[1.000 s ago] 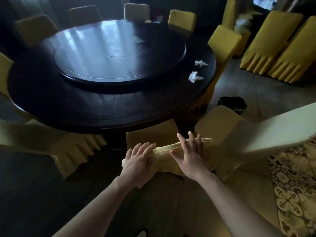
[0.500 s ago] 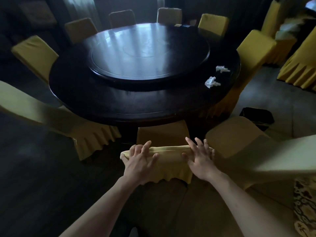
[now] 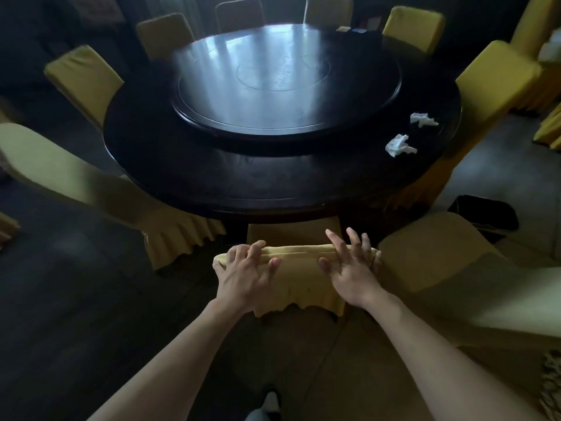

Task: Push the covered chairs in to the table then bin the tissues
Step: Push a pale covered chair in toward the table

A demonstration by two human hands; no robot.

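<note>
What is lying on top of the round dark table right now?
On the table, two crumpled white tissues lie near its right edge, apart from each other. A raised glossy turntable fills the middle. Small objects at the far edge are too dark to identify.

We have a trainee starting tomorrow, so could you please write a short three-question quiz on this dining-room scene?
1. True or false: both hands rest on the back of the near chair.
2. How many tissues lie on the table?
3. Where is the bin? A) on the table B) on the floor right of the table C) under the left chair

Key
1. True: the left hand and right hand lie on its top edge, fingers spread.
2. Two: one tissue nearer, another tissue behind it, apart.
3. B
</note>
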